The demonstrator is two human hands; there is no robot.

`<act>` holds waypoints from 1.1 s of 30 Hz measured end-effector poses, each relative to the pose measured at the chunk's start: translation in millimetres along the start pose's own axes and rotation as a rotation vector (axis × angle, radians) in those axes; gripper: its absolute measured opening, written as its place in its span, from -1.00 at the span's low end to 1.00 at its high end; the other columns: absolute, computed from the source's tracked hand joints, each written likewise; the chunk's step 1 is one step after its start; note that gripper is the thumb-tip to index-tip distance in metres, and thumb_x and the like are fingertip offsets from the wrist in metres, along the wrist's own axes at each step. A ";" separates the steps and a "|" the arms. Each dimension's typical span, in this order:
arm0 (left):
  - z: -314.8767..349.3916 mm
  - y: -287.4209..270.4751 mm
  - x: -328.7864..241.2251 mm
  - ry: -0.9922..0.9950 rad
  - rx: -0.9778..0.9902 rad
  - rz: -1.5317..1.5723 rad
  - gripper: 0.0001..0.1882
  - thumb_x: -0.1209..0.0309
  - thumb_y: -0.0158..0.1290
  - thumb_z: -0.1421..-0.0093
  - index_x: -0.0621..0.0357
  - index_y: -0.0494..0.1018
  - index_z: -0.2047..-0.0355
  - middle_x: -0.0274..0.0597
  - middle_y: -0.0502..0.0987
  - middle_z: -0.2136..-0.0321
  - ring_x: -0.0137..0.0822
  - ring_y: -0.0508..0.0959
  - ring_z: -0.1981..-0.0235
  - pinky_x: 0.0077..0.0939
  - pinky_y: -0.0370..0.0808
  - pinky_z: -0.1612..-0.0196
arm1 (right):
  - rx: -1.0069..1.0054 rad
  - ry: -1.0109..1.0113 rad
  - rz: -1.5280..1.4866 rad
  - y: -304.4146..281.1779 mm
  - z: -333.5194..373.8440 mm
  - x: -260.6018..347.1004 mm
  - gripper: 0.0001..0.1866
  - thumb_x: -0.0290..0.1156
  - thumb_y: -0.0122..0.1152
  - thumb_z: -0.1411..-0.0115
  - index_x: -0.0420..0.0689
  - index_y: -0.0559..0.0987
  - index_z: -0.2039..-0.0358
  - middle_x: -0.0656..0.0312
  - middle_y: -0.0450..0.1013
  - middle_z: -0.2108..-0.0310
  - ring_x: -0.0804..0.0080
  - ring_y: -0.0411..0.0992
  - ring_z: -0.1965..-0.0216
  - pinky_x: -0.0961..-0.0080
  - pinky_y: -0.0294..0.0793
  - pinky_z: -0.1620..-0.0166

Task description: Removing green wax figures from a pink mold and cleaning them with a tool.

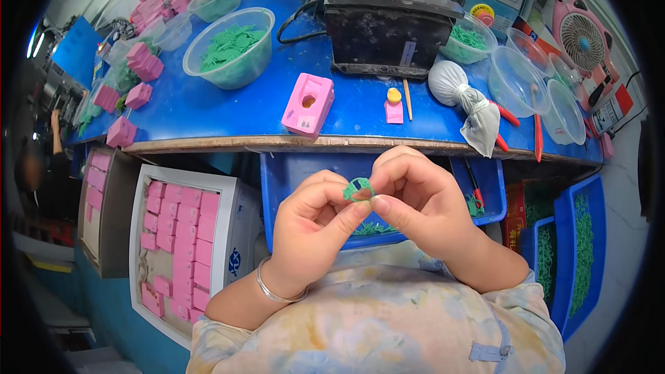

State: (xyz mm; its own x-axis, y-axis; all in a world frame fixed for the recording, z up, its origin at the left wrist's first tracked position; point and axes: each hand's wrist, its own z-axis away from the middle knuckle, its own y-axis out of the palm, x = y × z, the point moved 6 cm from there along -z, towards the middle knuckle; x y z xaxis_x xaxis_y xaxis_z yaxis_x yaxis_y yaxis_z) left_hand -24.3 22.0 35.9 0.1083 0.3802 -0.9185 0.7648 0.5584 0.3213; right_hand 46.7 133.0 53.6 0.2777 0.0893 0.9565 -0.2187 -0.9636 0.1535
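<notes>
A small green wax ring [359,190] is held up in front of my chest, just past the bench's front edge. My left hand [312,216] pinches its left side between thumb and fingers, and my right hand [415,194] grips its right side the same way. Fingertips hide part of the ring. Below both hands lies a blue tray [277,190] with green pieces in it. On the bench ahead stands a pink rubber mould [320,90] with a hollow in its top. Right of it is a smaller pink block [393,112] with a yellow knob, beside a thin wooden stick [408,100].
A clear bowl [260,55] of green pieces stands left of a black machine [388,34]. A knotted white cloth pouch [478,107] overhangs the bench edge near red-handled tools [538,138]. At lower left, a white box [142,235] holds several pink moulds. Blue bins [597,249] sit at right.
</notes>
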 end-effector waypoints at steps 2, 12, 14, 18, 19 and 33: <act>2.3 1.7 -5.1 0.073 0.011 -0.178 -0.93 0.64 0.09 -0.09 0.28 0.47 0.38 -0.25 0.41 0.37 -0.53 0.39 0.39 -0.68 0.34 0.39 | 0.002 -0.018 0.014 -0.5 1.6 1.6 -0.90 -0.60 0.12 -0.11 -0.21 0.48 0.33 0.30 0.29 0.30 0.76 0.28 0.43 0.78 0.28 0.43; 5.7 7.9 -39.5 0.528 0.038 -0.874 -0.77 0.64 0.17 0.07 0.24 0.51 0.34 -0.18 0.41 0.49 -0.31 0.41 0.49 -0.54 0.35 0.46 | 0.003 -0.243 0.419 0.5 5.0 22.5 -0.79 -0.69 0.24 0.08 -0.19 0.57 0.38 0.22 0.38 0.41 0.53 0.36 0.41 0.65 0.30 0.43; 7.8 6.9 -44.5 0.569 -0.032 -0.816 -0.72 0.67 0.17 0.13 0.24 0.52 0.33 -0.17 0.44 0.46 -0.28 0.43 0.48 -0.52 0.36 0.45 | -0.011 -0.292 0.421 0.2 5.8 22.1 -0.79 -0.70 0.24 0.08 -0.19 0.57 0.38 0.21 0.41 0.43 0.51 0.37 0.43 0.63 0.31 0.42; 10.0 7.3 -48.8 0.598 0.025 -0.806 -0.70 0.68 0.18 0.15 0.23 0.52 0.33 -0.18 0.45 0.44 -0.28 0.44 0.47 -0.50 0.36 0.43 | -0.023 -0.347 0.431 0.8 8.2 23.1 -0.77 -0.72 0.22 0.11 -0.18 0.57 0.38 0.19 0.45 0.46 0.44 0.40 0.45 0.58 0.32 0.41; 10.8 8.5 -49.9 0.615 0.049 -0.823 -0.70 0.68 0.18 0.16 0.22 0.52 0.33 -0.19 0.45 0.44 -0.29 0.44 0.48 -0.49 0.36 0.43 | -0.023 -0.346 0.431 0.7 7.8 22.4 -0.77 -0.72 0.22 0.11 -0.18 0.57 0.38 0.19 0.45 0.46 0.44 0.40 0.45 0.58 0.32 0.41; 15.8 15.1 -54.0 0.664 0.100 -0.879 -0.66 0.64 0.24 0.22 0.21 0.53 0.35 -0.24 0.42 0.45 -0.29 0.42 0.53 -0.47 0.34 0.46 | 0.026 -0.312 0.438 4.5 4.9 17.0 -0.82 -0.67 0.20 0.02 -0.22 0.56 0.35 0.18 0.43 0.46 0.45 0.38 0.48 0.61 0.34 0.48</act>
State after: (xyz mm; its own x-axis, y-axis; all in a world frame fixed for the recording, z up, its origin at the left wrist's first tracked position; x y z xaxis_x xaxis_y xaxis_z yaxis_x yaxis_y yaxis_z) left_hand -8.6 -1.7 86.7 -0.8372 0.2173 -0.5019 0.4596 0.7770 -0.4302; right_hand 55.0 128.9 69.3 0.4315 -0.3977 0.8098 -0.3547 -0.9001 -0.2530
